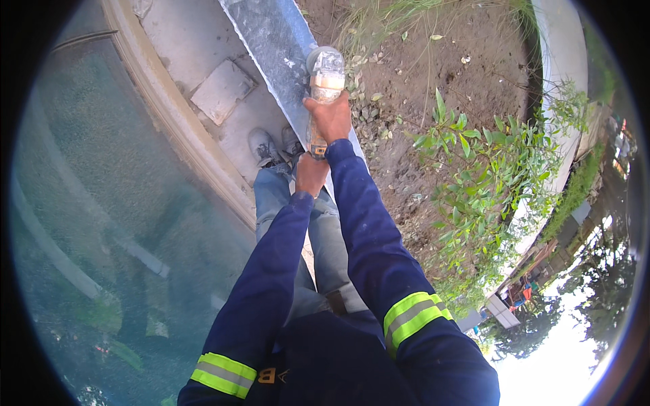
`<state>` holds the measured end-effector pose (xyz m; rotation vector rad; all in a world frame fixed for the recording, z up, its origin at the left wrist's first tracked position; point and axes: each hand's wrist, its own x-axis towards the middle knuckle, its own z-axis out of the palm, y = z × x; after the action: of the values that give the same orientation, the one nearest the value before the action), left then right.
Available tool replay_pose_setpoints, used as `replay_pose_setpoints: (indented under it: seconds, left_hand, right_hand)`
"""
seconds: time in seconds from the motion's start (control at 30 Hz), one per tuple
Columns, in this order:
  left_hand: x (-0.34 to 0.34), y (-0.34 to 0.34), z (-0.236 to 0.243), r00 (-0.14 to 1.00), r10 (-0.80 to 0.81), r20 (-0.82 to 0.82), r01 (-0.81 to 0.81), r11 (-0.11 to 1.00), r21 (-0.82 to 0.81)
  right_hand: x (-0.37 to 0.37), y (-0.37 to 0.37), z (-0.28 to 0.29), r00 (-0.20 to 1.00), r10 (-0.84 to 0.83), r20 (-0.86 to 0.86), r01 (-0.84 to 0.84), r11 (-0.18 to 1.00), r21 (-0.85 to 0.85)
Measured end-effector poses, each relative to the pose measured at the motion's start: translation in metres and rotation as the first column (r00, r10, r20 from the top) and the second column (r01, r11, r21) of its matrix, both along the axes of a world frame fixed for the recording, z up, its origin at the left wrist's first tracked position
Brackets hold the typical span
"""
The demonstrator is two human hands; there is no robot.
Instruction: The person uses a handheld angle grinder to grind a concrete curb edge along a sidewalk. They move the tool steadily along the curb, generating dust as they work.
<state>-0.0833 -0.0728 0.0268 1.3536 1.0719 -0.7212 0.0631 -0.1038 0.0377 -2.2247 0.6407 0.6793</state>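
Observation:
Both my hands are closed around a dusty angle grinder (328,73), its body pointing away from me. My right hand (333,118) wraps the middle of the body, behind the yellowish band near its head. Closer to me, my left hand (311,174) grips the rear end. The grinder's head and round disc or guard lie over the right edge of a long grey ledge (267,44) with a rough, pale left edge. Whether the disc touches the surface, or spins, I cannot tell.
Left of the ledge, my shoes (263,145) stand on a dusty walkway with a loose flat slab (223,91). A large glass pane (122,203) in a tan frame (166,108) runs along the left. Right is a soil bed (467,61) with a leafy shrub (481,162) and a white curb (565,40).

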Motion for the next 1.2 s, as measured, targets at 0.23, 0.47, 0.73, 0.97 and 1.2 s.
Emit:
replay_pose_setpoints:
  seconds: [0.23, 0.47, 0.73, 0.97, 1.2]
  left_hand:
    - [-0.034, -0.001, 0.023, 0.956, 0.241, 0.166, -0.246, 0.969, 0.012]
    - [0.004, 0.016, 0.01, 0.975, 0.168, 0.142, -0.181, 0.98, 0.085]
    - [-0.016, -0.004, 0.012, 0.977, 0.185, 0.107, -0.188, 0.982, 0.017]
    - [-0.011, 0.013, 0.001, 0.967, 0.201, 0.157, -0.205, 0.979, 0.01]
    - [0.001, 0.008, -0.011, 0.995, 0.091, 0.047, -0.091, 0.996, -0.007]
  right_hand:
    - [-0.039, 0.02, 0.01, 0.992, 0.114, -0.057, -0.111, 0.993, 0.043]
    - [0.002, 0.032, -0.007, 0.994, 0.107, 0.02, -0.107, 0.994, 0.007]
    - [-0.014, 0.014, 0.005, 0.994, 0.103, -0.036, -0.104, 0.994, -0.027]
    - [-0.008, 0.033, -0.005, 0.992, 0.128, 0.017, -0.128, 0.991, 0.023]
    - [0.009, 0.018, -0.006, 0.997, 0.074, 0.028, -0.073, 0.997, -0.024]
